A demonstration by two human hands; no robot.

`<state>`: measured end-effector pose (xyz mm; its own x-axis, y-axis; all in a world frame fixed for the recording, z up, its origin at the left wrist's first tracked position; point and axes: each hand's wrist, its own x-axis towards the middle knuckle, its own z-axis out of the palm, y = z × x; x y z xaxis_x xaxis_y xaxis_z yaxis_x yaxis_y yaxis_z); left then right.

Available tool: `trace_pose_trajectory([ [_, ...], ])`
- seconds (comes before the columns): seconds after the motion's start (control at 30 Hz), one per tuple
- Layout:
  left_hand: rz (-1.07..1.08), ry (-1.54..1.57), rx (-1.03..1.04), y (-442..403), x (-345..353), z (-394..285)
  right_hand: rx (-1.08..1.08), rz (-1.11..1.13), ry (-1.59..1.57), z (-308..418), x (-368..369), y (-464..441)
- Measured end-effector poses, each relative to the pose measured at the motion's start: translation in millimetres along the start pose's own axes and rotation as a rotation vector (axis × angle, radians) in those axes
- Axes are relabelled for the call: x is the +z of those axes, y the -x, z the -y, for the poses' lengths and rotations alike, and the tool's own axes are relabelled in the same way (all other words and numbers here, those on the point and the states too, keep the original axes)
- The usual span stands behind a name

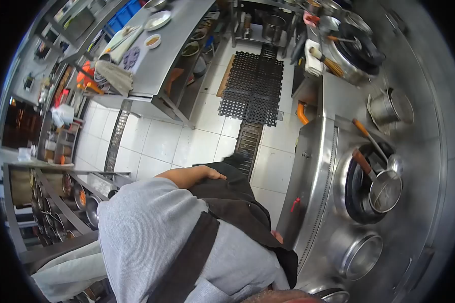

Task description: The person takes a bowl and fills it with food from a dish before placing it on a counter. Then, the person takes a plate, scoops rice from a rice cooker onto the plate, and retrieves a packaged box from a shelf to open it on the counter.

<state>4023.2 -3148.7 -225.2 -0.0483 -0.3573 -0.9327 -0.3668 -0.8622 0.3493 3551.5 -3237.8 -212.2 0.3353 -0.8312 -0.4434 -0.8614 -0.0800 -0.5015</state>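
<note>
My left hand (215, 173) hangs in front of the dark apron (227, 189), its visible fingers loosely stretched out and nothing seen in them. Of my right hand (277, 236) only a small part shows, at the apron's edge beside the steel stove front (308, 177). Its fingers are mostly hidden, so I cannot tell what they do. On the stove to the right is a black wok (356, 202) with a wooden-handled strainer (385, 192) and a ladle (395, 164) resting over it. Neither hand touches these.
A steel worktable (162, 60) holds a white plate (158, 20), a small bowl (152, 41) and a grey cloth (114, 76). A black rubber mat (251, 86) lies on the tiled floor. Metal pots (364, 256) stand on the stove. A rack (61, 174) with pans is at left.
</note>
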Motion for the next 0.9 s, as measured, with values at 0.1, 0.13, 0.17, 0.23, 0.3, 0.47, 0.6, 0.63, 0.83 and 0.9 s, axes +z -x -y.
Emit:
trace_pose_trajectory([
  [0.1, -0.054, -0.194, -0.04, 18.7, -15.9, 37.9, 0.184, 0.027, -0.283, 146.2, -43.6, -1.6],
  [0.13, -0.179, -0.502, -0.031, 2.8, -26.2, 56.4, 0.06, -0.009, -0.206, 145.9, -33.9, -10.2],
  [0.17, -0.298, -0.477, -0.032, 61.1, -32.9, 41.8, 0.038, -0.021, -0.201, 159.9, -30.9, -10.9],
  [0.23, -0.37, -0.472, 0.044, 59.7, -43.4, 83.6, -0.026, 0.048, -0.094, 185.1, -29.5, -12.9],
  [0.3, -0.391, -0.392, 0.009, 61.3, -64.1, 127.2, -0.17, 0.116, 0.086, 137.1, 15.5, -39.9],
  [0.47, -0.632, -0.04, -0.03, 78.3, -114.0, 282.9, -0.224, 0.385, 0.466, 149.7, 94.1, -95.5],
  [0.6, -0.861, 0.404, -0.236, 176.5, -170.4, 358.9, -0.513, 0.394, 0.574, 266.7, 147.7, -149.1],
  [0.63, -0.98, 0.565, -0.252, 167.0, -177.9, 393.0, -0.619, 0.371, 0.561, 309.5, 160.8, -166.6],
  [0.83, -1.3, 1.085, -0.087, 226.2, -216.3, 489.2, -0.767, 0.353, 0.075, 696.7, 186.9, -144.4],
  [0.9, -1.471, 1.1, -0.137, 211.2, -206.5, 527.8, -0.842, 0.49, -0.051, 777.9, 201.3, -125.1],
])
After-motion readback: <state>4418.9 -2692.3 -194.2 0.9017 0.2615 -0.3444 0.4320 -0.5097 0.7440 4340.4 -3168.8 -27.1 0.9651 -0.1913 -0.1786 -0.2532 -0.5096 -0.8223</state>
